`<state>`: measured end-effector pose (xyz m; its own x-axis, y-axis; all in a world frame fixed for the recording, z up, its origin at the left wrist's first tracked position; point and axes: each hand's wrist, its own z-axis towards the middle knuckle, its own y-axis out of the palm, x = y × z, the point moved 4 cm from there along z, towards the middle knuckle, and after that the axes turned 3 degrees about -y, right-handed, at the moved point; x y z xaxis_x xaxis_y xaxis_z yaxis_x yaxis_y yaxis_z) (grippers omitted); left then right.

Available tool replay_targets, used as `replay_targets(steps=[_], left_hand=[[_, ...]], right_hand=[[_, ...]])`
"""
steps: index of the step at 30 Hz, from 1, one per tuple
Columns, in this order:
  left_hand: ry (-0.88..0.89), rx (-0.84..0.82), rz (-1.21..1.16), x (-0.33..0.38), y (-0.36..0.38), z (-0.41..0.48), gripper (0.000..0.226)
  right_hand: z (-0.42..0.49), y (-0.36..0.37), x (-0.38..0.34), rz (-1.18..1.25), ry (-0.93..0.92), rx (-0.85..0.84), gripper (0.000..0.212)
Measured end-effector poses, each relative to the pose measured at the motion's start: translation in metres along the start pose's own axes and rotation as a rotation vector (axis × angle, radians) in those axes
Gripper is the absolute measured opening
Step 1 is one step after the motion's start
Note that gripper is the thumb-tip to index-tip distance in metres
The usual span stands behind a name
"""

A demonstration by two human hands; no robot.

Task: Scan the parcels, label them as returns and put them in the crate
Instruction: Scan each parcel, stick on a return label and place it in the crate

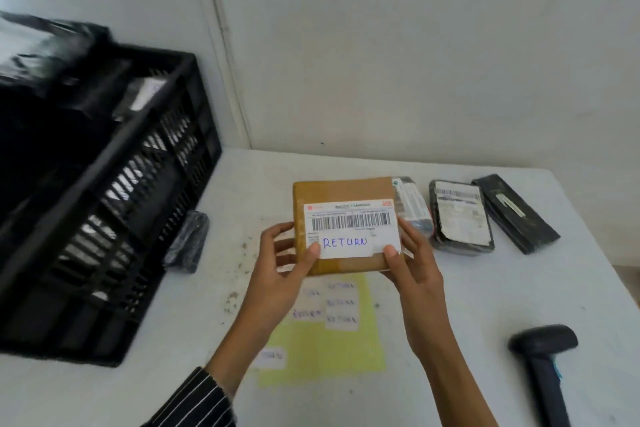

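Parcel (343, 225): brown, tape-wrapped, flat; barcode label and handwritten blue "RETURN" sticker (346, 243) affixed; gripped by left hand (287, 263) and right hand (412, 263).

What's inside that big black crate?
Dark wrapped parcels are piled in the crate, one showing a white label. They are blurry, so I cannot count them, and the crate's bottom is hidden beneath them.

One crate (145, 116), one scanner (543, 345), one yellow label sheet (346, 357) — five parcels outside it: brown parcel (343, 189), clear-wrapped parcel (414, 208), labelled black parcel (460, 218), long black parcel (516, 215), small black parcel (188, 241).
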<state>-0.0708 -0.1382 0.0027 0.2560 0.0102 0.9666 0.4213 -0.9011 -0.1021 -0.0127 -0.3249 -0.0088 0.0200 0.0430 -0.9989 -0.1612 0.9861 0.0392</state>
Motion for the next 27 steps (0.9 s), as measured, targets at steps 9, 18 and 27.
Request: replay_targets(steps=[9,18,27], left_hand=[[0.113,0.235,-0.127,0.089,-0.154,0.011,0.061],[-0.015,0.359,-0.223,0.121,-0.291,0.008,0.054],[-0.341,0.404,-0.405,0.059,-0.339,0.034,0.041]], right_hand=[[0.044,0.152,-0.079,0.082,-0.165,-0.245,0.042],[0.057,0.302,-0.120,0.124,-0.207,-0.455,0.039],[0.031,0.350,-0.052,-0.347,-0.410,-0.503,0.042]])
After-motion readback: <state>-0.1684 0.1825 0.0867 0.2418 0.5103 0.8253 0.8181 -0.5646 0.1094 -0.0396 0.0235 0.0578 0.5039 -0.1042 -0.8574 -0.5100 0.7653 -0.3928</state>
